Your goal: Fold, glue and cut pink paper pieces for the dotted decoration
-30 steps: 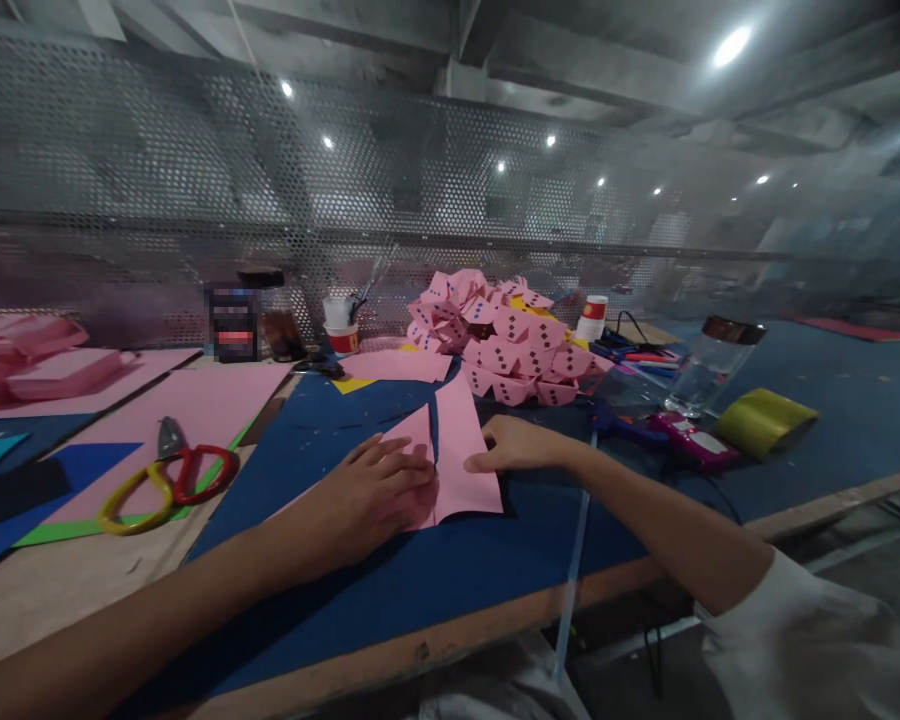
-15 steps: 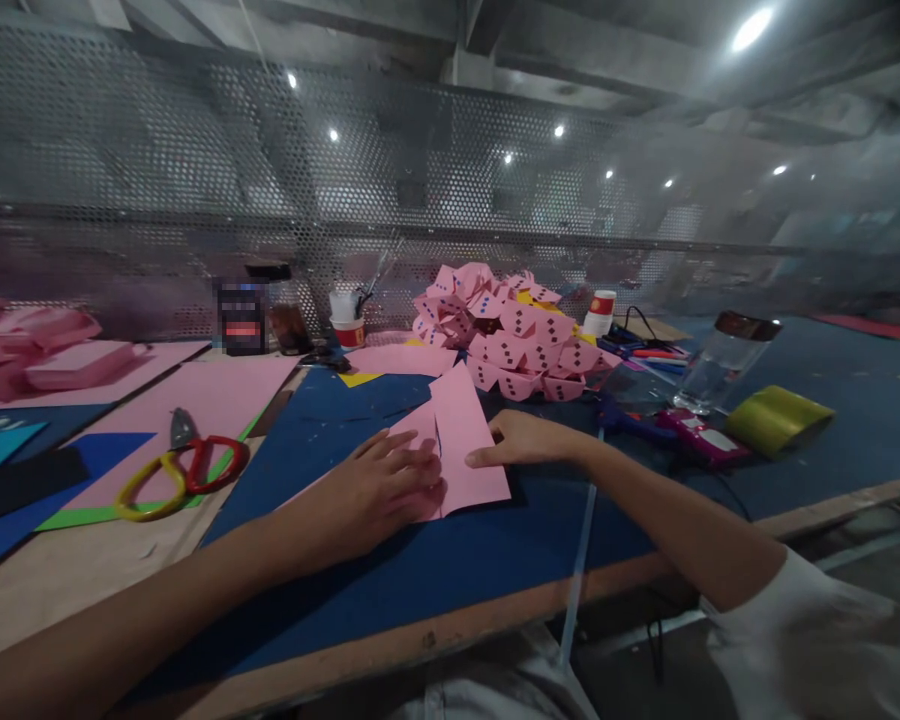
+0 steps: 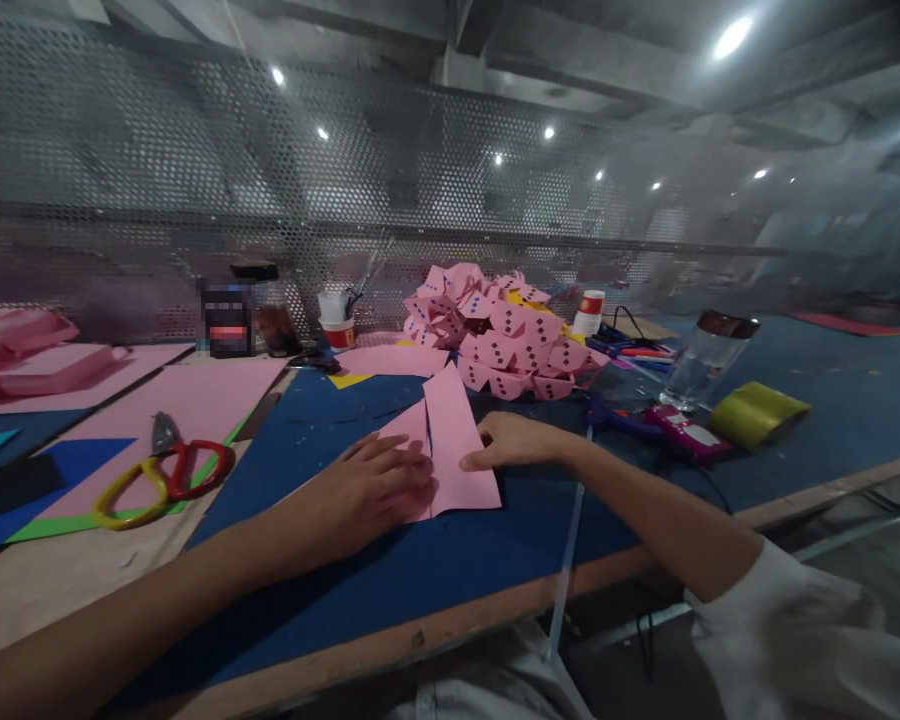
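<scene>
A folded sheet of pink paper [image 3: 456, 430] lies on the blue table mat [image 3: 360, 590], one flap raised a little along a crease with a dark gap beside it. My left hand [image 3: 371, 485] rests flat on the paper's left part, fingers stretched out to the right. At the right edge, my right hand [image 3: 506, 442] pinches the flap, thumb on top and the other fingers out of sight beneath. Just behind stands a heap of pink paper pieces [image 3: 510, 335] printed with dark and blue diamonds.
Scissors [image 3: 166, 470] with red and yellow handles lie left on coloured sheets. To the right are a purple and blue glue gun [image 3: 682, 432], a yellow tape roll [image 3: 759, 415] and a tilted clear bottle [image 3: 709, 360]. A perforated metal screen [image 3: 390, 190] stands behind.
The whole view has shifted slightly, so things appear a little further left. Both hands keep nearly the same places on the pink paper.
</scene>
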A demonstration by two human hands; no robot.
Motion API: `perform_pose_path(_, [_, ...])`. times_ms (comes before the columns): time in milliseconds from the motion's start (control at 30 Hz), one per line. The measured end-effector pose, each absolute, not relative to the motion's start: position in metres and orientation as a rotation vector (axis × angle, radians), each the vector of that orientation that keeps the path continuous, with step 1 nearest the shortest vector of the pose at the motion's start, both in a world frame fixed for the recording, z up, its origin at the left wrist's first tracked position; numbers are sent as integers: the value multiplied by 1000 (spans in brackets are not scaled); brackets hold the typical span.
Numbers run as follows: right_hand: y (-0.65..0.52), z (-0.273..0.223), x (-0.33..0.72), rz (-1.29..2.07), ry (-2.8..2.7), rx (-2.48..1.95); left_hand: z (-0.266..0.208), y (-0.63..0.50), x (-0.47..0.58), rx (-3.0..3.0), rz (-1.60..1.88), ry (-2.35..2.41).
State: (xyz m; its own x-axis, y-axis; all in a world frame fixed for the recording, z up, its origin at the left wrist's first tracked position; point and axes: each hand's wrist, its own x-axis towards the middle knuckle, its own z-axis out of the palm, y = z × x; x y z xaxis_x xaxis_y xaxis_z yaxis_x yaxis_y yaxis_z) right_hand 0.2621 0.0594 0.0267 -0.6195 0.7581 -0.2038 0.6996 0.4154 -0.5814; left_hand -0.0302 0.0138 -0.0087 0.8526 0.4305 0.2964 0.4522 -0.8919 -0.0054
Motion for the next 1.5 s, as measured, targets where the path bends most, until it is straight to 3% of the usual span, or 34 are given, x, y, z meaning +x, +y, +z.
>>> perform_pose_path(400, [43,24,267,977,-2458,-1432,-7,-2,-28,-2958,-509,-766])
perform_pose_path(1033, [40,22,262,702,-2554,-1532,-1,-7,-25,-3036,-529,-777])
perform_pose_path(1500, [38,23,266,844,-2500,-1458,-1,-5,-29,-3060,-495,-798])
